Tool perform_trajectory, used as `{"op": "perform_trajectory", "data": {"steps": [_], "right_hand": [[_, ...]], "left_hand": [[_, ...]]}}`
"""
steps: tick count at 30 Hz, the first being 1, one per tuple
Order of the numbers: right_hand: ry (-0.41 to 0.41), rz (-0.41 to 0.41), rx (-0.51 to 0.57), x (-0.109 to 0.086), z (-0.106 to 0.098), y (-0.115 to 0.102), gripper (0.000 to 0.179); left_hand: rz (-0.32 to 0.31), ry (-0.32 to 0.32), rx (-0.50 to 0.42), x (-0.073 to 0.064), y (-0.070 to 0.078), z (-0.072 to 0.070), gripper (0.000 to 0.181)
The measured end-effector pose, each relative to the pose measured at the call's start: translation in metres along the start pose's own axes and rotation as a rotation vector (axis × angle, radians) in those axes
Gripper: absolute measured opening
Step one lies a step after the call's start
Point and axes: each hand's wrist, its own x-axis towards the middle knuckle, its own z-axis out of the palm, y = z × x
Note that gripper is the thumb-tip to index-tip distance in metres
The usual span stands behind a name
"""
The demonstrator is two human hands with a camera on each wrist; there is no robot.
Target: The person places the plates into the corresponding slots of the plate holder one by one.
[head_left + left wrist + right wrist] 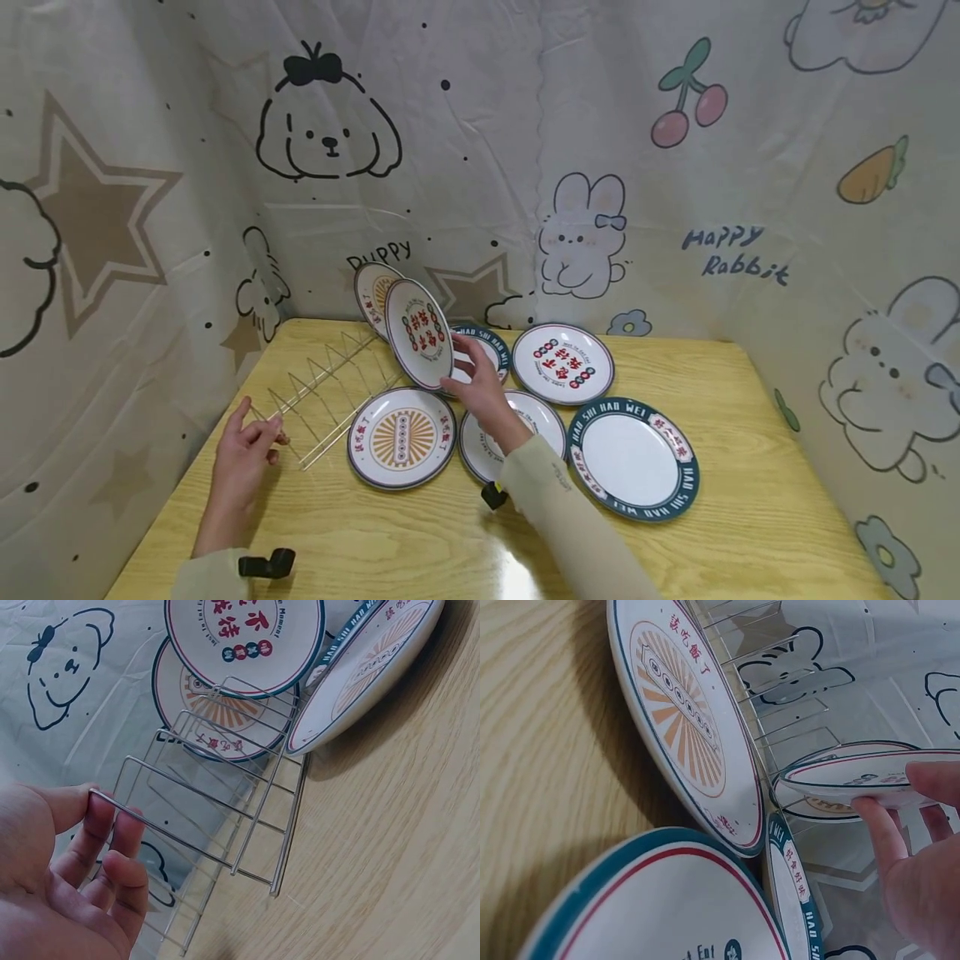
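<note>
My right hand (480, 387) pinches the right edge of a white plate with red lettering (420, 333), tilted upright over the far end of a wire dish rack (322, 383). Behind it, a plate with an orange sunburst (372, 292) stands on edge in the rack's far end. At the rack's near end, my left hand (243, 442) pinches the end wire between thumb and fingers, as the left wrist view shows up close (97, 862). Close to the rack's right side lies another sunburst plate (401, 475), flat on the table.
Right of the rack, a red-lettered plate (562, 364) and a green-rimmed plate (633, 458) lie on the wooden table (765, 500). Another green-rimmed plate (491, 346) and a white plate (551, 421) are partly covered by my right hand and arm. A printed curtain (480, 125) surrounds the table.
</note>
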Motion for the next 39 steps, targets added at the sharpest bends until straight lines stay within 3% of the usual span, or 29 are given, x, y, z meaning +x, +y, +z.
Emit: {"op": "perform_trajectory", "data": {"steps": [23,39], "right_hand": [[-0.029,-0.095,-0.041,0.011,0.016,0.003,0.074],[-0.076,-0.14,-0.089,0.029,0.02,0.003,0.067]], "left_hand": [[0.034,-0.006,0.046,-0.003,0.001,0.0,0.085],[0.006,0.004,0.052,0.001,-0.001,0.0,0.083]]}}
